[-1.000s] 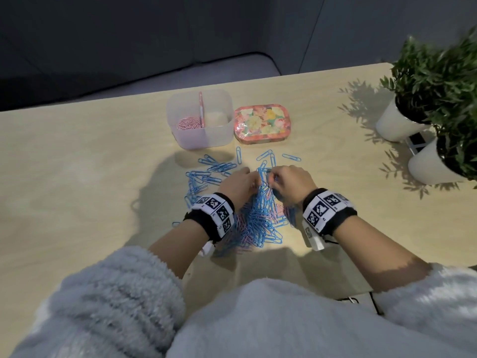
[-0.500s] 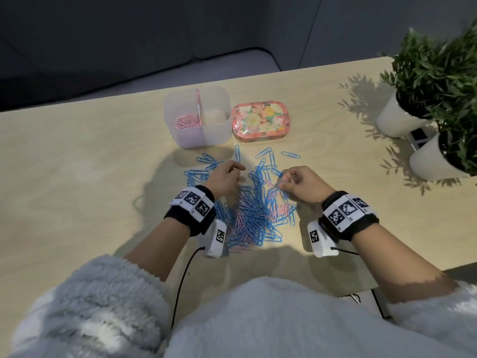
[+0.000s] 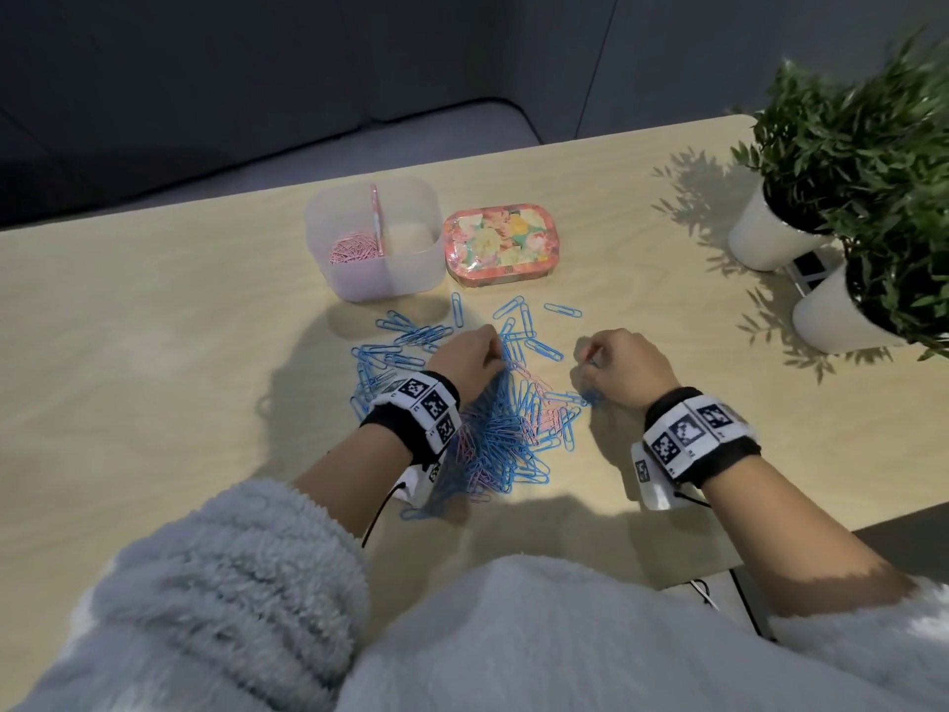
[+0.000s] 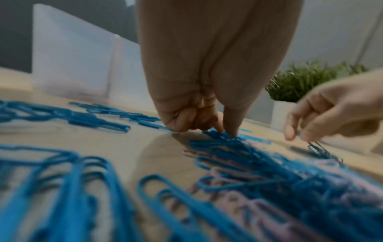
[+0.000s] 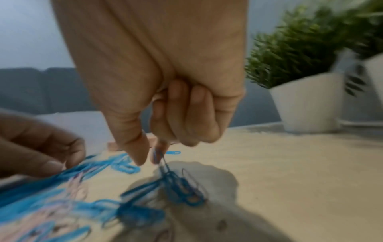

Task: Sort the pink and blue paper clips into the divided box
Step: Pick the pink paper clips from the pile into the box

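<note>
- On the table (image 3: 154, 352), between both wrists: mixed heap of blue and pink paper clips (image 3: 506, 429), mostly blue, with loose blue paper clips (image 3: 411, 334) scattered toward the far side.
- Beyond the heap, touching or just beside a floral tin (image 3: 495, 247): divided box (image 3: 375, 280), translucent, 2 compartments; pink clips (image 3: 354, 247) already in the left compartment, right compartment seemingly bare.
- Left hand (image 3: 470, 364): fingers curled down, thumb and forefinger tips together on blue clips at the heap's far edge; pinching or merely pressing, hard to tell from the wrist view.
- Right hand (image 3: 624, 370): thumb and forefinger clamped on a tangled blue cluster (image 5: 178, 188), lifted a little so that several linked clips dangle off the heap's right edge.
- Step in hand, as a judgement: picking and untangling blue clips out of the heap; sorting well short of done, with most clips unsorted.
- Next move probably calls for shaking or pulling the cluster free of any pink strays, then carrying it over to the right compartment, clear of the divider (image 3: 377, 218).
- Risk: linked clips dragging more of the heap along, or pink ones riding in with the blue.
- At the right edge: 2 potted plants (image 3: 821, 161), well apart from the work.
</note>
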Demonstrator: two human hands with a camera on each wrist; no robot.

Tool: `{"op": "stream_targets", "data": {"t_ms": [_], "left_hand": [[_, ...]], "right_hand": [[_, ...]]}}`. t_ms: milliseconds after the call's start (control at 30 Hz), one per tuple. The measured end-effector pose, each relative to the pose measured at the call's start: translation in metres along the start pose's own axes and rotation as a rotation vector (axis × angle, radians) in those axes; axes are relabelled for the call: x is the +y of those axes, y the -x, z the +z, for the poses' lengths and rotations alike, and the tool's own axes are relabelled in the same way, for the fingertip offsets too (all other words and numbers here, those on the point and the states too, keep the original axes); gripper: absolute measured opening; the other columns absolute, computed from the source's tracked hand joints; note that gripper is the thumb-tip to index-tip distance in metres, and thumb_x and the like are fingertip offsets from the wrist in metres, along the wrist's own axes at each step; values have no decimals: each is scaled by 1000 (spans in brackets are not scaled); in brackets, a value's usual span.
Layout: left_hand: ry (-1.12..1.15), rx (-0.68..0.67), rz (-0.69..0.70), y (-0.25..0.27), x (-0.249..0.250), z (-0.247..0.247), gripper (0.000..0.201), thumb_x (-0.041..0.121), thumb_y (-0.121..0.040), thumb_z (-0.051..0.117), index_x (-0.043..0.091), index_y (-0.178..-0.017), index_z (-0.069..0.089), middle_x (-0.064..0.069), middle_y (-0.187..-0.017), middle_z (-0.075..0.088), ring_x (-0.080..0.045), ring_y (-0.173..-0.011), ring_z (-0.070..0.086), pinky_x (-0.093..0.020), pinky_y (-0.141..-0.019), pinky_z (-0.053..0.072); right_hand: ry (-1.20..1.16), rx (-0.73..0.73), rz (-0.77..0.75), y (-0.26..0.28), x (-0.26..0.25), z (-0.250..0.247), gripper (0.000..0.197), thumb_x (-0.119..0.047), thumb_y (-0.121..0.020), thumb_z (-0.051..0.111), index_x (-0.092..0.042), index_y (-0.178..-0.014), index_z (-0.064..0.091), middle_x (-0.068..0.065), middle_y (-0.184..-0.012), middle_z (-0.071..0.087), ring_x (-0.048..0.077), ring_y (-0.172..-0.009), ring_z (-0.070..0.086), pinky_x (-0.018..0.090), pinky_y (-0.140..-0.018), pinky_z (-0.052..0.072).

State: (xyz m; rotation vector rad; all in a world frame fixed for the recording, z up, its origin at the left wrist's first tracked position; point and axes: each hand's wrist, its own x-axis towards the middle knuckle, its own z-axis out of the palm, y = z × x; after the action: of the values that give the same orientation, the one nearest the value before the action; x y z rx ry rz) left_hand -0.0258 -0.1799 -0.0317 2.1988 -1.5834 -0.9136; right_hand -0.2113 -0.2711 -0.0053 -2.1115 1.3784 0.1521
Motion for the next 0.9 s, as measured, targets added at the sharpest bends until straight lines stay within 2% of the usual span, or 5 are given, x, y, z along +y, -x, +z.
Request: {"op": "stream_targets", "data": {"t_ms": [167, 367, 567, 733, 900], "left_hand": [[-132, -7, -19, 1, -10, -13, 16, 10, -89, 48, 8, -103, 54, -13, -107, 61, -30, -97, 57, -35, -77, 44], [-154, -22, 156, -4, 13, -10, 19, 8, -88, 49, 14, -103, 58, -8, -108, 56, -26, -99, 55, -34, -79, 41], [-326, -58, 215, -10, 24, 1, 13, 13, -90, 53, 12, -99, 62, -10, -111, 54, -27, -105, 54, -35, -75, 41], [-35, 22, 190, -8, 8, -7, 12, 15, -91, 52, 5, -93, 60, -12, -99, 59, -26, -91, 56, -39, -81, 47], [488, 37, -27, -5, -6, -21, 5, 9, -92, 49, 10, -94, 54, 4, -73, 53, -10, -67, 50, -6, -56, 40]], "right_hand": [[129, -174, -189, 6, -12, 17, 22, -23, -75, 71, -21, -95, 62, -4, -79, 56, 24, -84, 56, 31, -72, 40], [137, -165, -193, 5, -8, 32, 16, -21, -77, 67, -26, -70, 54, -6, -75, 60, 23, -81, 58, 31, -68, 40], [-351, -140, -58, 1, 4, 33, 27, -10, -79, 64, -21, -59, 51, 3, -58, 58, 18, -53, 50, 30, -60, 42], [-943, -134, 69, 1, 2, 21, 22, 11, -85, 46, -7, -77, 54, 16, -64, 55, 8, -38, 44, 16, -35, 28], [-968, -93, 150, -8, -4, 25, 31, 4, -85, 37, -6, -64, 57, 11, -59, 51, 8, -33, 41, 12, -33, 23]]}}
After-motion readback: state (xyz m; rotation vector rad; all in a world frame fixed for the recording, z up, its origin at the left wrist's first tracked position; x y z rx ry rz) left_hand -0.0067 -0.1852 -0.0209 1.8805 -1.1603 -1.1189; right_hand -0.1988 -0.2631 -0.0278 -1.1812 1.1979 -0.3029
